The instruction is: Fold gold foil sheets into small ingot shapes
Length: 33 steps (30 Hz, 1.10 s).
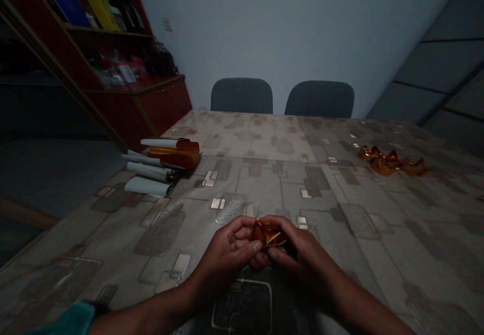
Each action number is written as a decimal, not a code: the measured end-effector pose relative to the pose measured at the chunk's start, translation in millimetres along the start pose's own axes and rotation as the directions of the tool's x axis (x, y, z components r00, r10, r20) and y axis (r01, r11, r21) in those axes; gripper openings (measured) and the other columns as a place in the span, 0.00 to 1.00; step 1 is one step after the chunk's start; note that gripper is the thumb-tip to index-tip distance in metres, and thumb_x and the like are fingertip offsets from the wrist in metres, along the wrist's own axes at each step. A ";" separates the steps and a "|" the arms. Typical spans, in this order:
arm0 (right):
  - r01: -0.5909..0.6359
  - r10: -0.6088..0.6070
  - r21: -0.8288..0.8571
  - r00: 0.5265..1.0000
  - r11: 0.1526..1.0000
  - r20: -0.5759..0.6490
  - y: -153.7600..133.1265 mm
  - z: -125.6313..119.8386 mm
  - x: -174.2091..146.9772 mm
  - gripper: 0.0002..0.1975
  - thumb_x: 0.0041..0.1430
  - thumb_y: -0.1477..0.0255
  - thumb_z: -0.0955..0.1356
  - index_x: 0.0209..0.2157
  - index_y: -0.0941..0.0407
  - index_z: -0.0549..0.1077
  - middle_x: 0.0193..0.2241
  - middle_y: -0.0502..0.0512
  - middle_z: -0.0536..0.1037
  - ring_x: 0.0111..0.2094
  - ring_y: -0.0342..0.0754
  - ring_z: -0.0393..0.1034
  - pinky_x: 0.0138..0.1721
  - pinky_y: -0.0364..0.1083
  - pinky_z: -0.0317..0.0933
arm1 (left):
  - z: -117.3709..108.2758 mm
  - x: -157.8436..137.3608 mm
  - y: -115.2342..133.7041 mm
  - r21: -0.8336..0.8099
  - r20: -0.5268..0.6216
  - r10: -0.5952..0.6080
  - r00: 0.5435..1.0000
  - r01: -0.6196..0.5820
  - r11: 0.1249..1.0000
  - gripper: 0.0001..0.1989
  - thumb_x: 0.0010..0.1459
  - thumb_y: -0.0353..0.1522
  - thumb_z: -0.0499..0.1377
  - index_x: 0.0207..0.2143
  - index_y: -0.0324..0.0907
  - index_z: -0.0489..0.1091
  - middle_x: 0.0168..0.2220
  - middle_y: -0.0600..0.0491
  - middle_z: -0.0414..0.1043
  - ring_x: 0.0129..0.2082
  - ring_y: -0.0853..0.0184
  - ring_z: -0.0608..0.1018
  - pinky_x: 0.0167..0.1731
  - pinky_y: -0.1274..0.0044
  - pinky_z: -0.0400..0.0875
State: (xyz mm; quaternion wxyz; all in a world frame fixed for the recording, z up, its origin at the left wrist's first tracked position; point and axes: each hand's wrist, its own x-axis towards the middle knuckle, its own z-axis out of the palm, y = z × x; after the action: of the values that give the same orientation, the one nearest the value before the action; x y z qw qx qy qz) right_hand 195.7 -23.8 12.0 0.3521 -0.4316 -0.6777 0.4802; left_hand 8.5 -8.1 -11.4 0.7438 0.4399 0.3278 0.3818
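A small folded piece of shiny gold foil paper is held between both hands above the near part of the table. My left hand pinches its left side, with the thumb in front and the fingers curled behind. Around its right side my right hand is closed, thumb low and index finger along the top edge. Creases and raised edges show on the foil; its underside is hidden by the fingers. Several similar folded gold foil pieces sit grouped at the right of the table.
On the table's left lies a pile of curled gold foil sheets with pale backs. A patterned cloth covers the table. Two dark chairs stand at the far edge, against the wall. A reddish cabinet with loaded shelves is at back left.
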 end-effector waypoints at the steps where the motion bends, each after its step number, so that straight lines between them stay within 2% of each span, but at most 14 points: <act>1: -0.010 0.010 0.010 1.000 1.000 -0.004 -0.7 -0.2 0.1 0.19 0.55 0.75 0.68 0.50 0.52 0.70 0.42 0.57 0.80 0.42 0.56 0.75 0.41 0.51 0.69 | -0.1 0.1 0.6 0.016 -0.004 -0.004 1.000 0.004 1.000 0.17 0.54 0.35 0.67 0.43 0.38 0.69 0.32 0.51 0.76 0.26 0.71 0.78 0.27 0.81 0.70; 6: -0.052 0.054 0.057 0.998 0.997 -0.022 -6.5 -2.8 1.1 0.21 0.53 0.76 0.67 0.50 0.52 0.70 0.43 0.57 0.80 0.42 0.56 0.75 0.41 0.51 0.69 | -2.5 1.2 4.5 0.092 -0.022 0.007 1.000 -0.005 0.996 0.19 0.54 0.38 0.67 0.44 0.38 0.68 0.31 0.52 0.75 0.25 0.69 0.79 0.26 0.79 0.71; 10: -0.054 0.053 -0.024 0.997 0.998 -0.048 -7.7 -4.5 1.9 0.19 0.52 0.75 0.67 0.48 0.52 0.70 0.39 0.56 0.81 0.38 0.55 0.75 0.39 0.51 0.68 | -4.0 2.6 5.4 0.156 -0.069 0.033 0.997 -0.022 0.988 0.18 0.55 0.38 0.66 0.43 0.39 0.68 0.32 0.52 0.74 0.25 0.69 0.79 0.25 0.79 0.71; 15: -0.032 0.033 -0.020 0.999 0.999 0.010 -6.3 -3.1 2.1 0.16 0.54 0.76 0.66 0.46 0.52 0.69 0.38 0.54 0.81 0.40 0.53 0.76 0.41 0.49 0.67 | -3.4 3.5 3.6 0.199 -0.062 0.053 0.997 -0.039 0.979 0.15 0.57 0.37 0.65 0.41 0.38 0.69 0.29 0.53 0.73 0.25 0.70 0.78 0.25 0.79 0.70; 20: -0.030 0.031 0.018 0.999 0.999 -0.029 -11.6 -9.1 1.9 0.13 0.57 0.75 0.66 0.44 0.53 0.70 0.40 0.55 0.80 0.41 0.52 0.75 0.43 0.49 0.66 | -5.8 3.8 9.5 0.240 -0.070 0.042 0.997 -0.024 0.971 0.17 0.57 0.38 0.64 0.45 0.39 0.68 0.31 0.53 0.73 0.26 0.68 0.78 0.27 0.77 0.71; 25: -0.068 0.064 -0.017 0.983 0.998 -0.170 -5.2 -19.6 3.9 0.13 0.58 0.75 0.67 0.45 0.53 0.71 0.44 0.57 0.78 0.44 0.52 0.74 0.46 0.51 0.66 | -10.9 6.8 17.6 0.291 -0.165 0.114 0.980 -0.062 0.955 0.14 0.59 0.36 0.61 0.45 0.38 0.68 0.35 0.49 0.75 0.26 0.69 0.77 0.26 0.77 0.70; 29: -0.063 0.026 -0.134 0.966 0.989 -0.258 7.5 -29.3 6.3 0.13 0.56 0.72 0.68 0.45 0.53 0.71 0.45 0.58 0.78 0.45 0.55 0.74 0.48 0.54 0.66 | -11.8 8.5 18.8 0.301 -0.169 0.120 0.978 -0.065 0.951 0.13 0.58 0.35 0.61 0.43 0.38 0.70 0.36 0.48 0.76 0.25 0.70 0.77 0.25 0.78 0.69; 31: -0.071 0.001 -0.199 0.944 0.977 -0.331 15.0 -39.0 7.1 0.13 0.56 0.70 0.69 0.45 0.53 0.72 0.45 0.59 0.79 0.46 0.57 0.74 0.50 0.56 0.64 | -11.7 8.5 18.1 0.305 -0.168 0.121 0.978 -0.065 0.950 0.12 0.57 0.36 0.61 0.42 0.38 0.70 0.36 0.48 0.76 0.24 0.70 0.76 0.25 0.78 0.69; 33: -0.131 0.033 -0.214 0.913 0.968 -0.407 23.3 -54.8 7.4 0.14 0.57 0.66 0.69 0.45 0.53 0.72 0.44 0.60 0.79 0.45 0.58 0.75 0.48 0.57 0.66 | -11.8 7.9 17.2 0.306 -0.165 0.121 0.979 -0.066 0.950 0.12 0.57 0.36 0.61 0.41 0.38 0.71 0.36 0.48 0.76 0.24 0.71 0.76 0.25 0.78 0.69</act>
State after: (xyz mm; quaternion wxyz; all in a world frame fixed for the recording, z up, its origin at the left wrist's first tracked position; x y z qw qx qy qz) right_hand 247.5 5.9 6.2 0.4085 -0.5876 -0.6249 0.3120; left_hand -2.2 8.9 -1.7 0.6166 0.5257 0.4271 0.4012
